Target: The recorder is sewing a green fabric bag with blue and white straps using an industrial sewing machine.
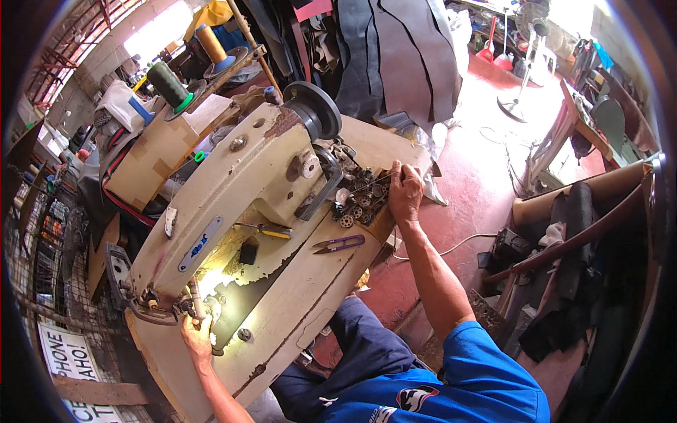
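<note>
A cream sewing machine (236, 169) stands on a worn table (300, 282), its lamp lighting the needle end. There my left hand (198, 340) reaches up, thumb and fingers closed at the parts around the needle bar (197, 299); what they grip is too small to tell. At the table's far right my right hand (407, 194) is closed in a pinch beside a heap of metal bobbins and small parts (362, 194). Whatever lies between those fingertips is hidden. Thread snips (340, 244) with purple handles and a yellow-handled screwdriver (271, 230) lie between the hands.
The black handwheel (314, 111) sits at the machine's far end. Green (167, 84) and orange-brown (213, 46) thread cones stand behind it at left. Dark leather sheets (409, 60) hang at the back. Rolls of material (578, 225) lie at right, and a fan (525, 77) stands beyond.
</note>
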Tool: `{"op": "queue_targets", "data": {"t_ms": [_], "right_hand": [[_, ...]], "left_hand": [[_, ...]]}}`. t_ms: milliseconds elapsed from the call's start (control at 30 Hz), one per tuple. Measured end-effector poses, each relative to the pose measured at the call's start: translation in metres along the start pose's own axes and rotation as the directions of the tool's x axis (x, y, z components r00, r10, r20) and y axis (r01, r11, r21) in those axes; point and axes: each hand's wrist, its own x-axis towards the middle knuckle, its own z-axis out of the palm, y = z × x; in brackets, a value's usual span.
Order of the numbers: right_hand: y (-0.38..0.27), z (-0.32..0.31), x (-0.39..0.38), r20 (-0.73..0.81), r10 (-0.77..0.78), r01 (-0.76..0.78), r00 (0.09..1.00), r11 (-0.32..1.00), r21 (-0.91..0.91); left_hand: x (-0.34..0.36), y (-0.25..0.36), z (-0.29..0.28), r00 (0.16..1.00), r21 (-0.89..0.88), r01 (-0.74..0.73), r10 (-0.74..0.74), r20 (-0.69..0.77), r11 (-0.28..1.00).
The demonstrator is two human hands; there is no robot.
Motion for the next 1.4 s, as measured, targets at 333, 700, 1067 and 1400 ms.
{"op": "queue_targets", "data": {"t_ms": [333, 700, 1067, 1400], "right_hand": [[-0.001, -0.001, 0.0, 0.003, 0.015, -0.015, 1.0, 1.0, 0.025], [0.0, 0.001, -0.002, -0.004, 0.007, -0.007, 1.0, 1.0, 0.006], [0.005, -0.003, 0.0, -0.012, -0.05, 0.05, 0.999, 0.998, 0.039], [0.01, -0.002, -0.003, 0.038, -0.026, 0.025, 0.999, 1.0, 0.008]], "left_hand": [[-0.001, 0.002, 0.001, 0.999, -0.023, 0.035, -0.036, -0.005, 0.999], [0.005, -0.021, -0.006, 0.999, 0.027, 0.03, -0.03, 0.013, 0.999], [-0.081, 0.071, 0.014, 0.739, 0.263, -0.388, 0.469, -0.483, 0.883], [0.049, 0.287, 0.288, 0.281, 0.354, -0.931, 0.801, 0.529, 0.093]]}}
